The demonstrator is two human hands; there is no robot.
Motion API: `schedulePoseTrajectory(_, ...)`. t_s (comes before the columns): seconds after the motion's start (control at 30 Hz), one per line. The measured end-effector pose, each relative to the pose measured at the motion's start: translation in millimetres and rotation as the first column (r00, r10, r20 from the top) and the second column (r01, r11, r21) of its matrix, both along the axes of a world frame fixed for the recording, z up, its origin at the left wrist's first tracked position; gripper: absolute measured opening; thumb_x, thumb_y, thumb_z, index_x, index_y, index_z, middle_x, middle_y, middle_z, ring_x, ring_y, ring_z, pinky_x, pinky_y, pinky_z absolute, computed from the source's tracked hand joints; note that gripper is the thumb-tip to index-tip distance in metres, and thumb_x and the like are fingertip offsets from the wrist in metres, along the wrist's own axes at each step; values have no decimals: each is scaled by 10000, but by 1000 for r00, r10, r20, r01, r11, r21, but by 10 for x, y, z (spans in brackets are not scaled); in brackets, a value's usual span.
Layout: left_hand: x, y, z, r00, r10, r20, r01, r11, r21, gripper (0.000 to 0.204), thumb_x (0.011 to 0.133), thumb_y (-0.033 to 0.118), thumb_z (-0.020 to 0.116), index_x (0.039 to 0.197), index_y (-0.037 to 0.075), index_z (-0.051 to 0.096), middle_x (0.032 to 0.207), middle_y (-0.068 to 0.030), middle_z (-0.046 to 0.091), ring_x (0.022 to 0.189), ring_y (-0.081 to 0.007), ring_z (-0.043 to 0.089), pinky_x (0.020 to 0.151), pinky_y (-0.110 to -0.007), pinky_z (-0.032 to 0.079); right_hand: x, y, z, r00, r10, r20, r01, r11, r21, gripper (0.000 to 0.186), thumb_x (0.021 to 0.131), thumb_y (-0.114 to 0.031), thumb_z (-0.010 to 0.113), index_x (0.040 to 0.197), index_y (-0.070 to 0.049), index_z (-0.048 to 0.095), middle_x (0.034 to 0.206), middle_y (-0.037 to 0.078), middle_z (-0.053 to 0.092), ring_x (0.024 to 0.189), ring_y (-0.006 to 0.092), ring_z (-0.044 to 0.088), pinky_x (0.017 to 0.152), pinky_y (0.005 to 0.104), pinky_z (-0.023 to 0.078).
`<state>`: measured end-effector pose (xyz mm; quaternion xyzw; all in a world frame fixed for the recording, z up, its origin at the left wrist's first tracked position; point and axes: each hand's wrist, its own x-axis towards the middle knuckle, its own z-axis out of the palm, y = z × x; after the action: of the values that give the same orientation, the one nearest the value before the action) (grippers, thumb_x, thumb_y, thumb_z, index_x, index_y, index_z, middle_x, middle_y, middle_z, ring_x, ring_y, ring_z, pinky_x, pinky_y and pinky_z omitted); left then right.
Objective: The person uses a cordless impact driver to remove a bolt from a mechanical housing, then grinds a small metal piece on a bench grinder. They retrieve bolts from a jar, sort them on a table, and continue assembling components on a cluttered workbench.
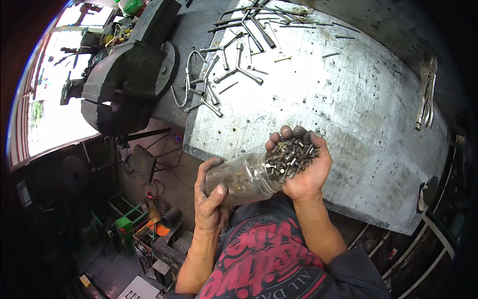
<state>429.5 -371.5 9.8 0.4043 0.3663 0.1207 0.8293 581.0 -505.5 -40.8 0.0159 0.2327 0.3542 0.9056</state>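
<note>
My left hand [211, 204] is wrapped around a clear plastic jar [239, 174], which lies tilted on its side with its mouth facing right. Against that mouth rests my right hand [312, 183], palm up and fingers curled into a cup. A heap of small dark metal pins or screws [293, 158] fills the palm; their exact kind is hard to make out. Some pieces show at the jar's opening. The jar's wall looks smudged, so how much is inside cannot be told. Both hands are in front of my body at the near edge of the metal-topped workbench [358, 119].
At the bench's left stands a big black vise [124, 79]. Several Y-shaped socket wrenches [239, 70] and thin rods lie toward the far left of the top. Locking pliers [426, 94] are at the right edge. Tools and a green frame [124, 209] crowd the floor at left.
</note>
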Motion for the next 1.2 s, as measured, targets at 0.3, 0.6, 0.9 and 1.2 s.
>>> schedulePoseTrajectory(0.3, 21, -3, -161, 990, 83, 115, -63, 984, -166, 683, 838, 215, 836, 1386, 48, 466, 1286, -176, 609, 1211, -311, 628, 1062, -456, 538, 33, 3, 78, 1000, -9, 17, 8, 998, 62, 372, 949, -315, 527, 996, -3, 724, 1028, 200, 700, 1074, 419, 652, 1014, 583, 522)
schedulePoseTrajectory(0.6, 38, 37, -221, 983, 83, 166, -47, 976, -213, 649, 831, 195, 828, 1363, 54, 484, 1305, -195, 613, 1221, -326, 625, 1077, -468, 526, 43, 7, 115, 999, -14, 34, 11, 996, 84, 352, 968, -311, 518, 973, -16, 709, 1022, 183, 687, 1064, 402, 649, 997, 577, 526)
schedulePoseTrajectory(0.9, 25, 37, -275, 981, 109, 160, -67, 966, -251, 655, 794, 182, 826, 1348, 55, 499, 1314, -200, 614, 1229, -342, 622, 1094, -473, 513, 31, 0, 132, 997, -18, 74, 11, 996, 92, 371, 979, -332, 503, 990, -24, 711, 1017, 167, 675, 1044, 392, 652, 986, 574, 523)
schedulePoseTrajectory(1.2, 46, 26, -193, 996, 60, 64, -53, 993, -107, 717, 792, 260, 827, 1379, 47, 474, 1291, -186, 613, 1210, -339, 626, 1077, -479, 516, 33, -25, 51, 1000, -14, 8, 13, 997, 75, 358, 966, -325, 513, 969, -23, 705, 1005, 174, 678, 1040, 393, 651, 982, 577, 523)
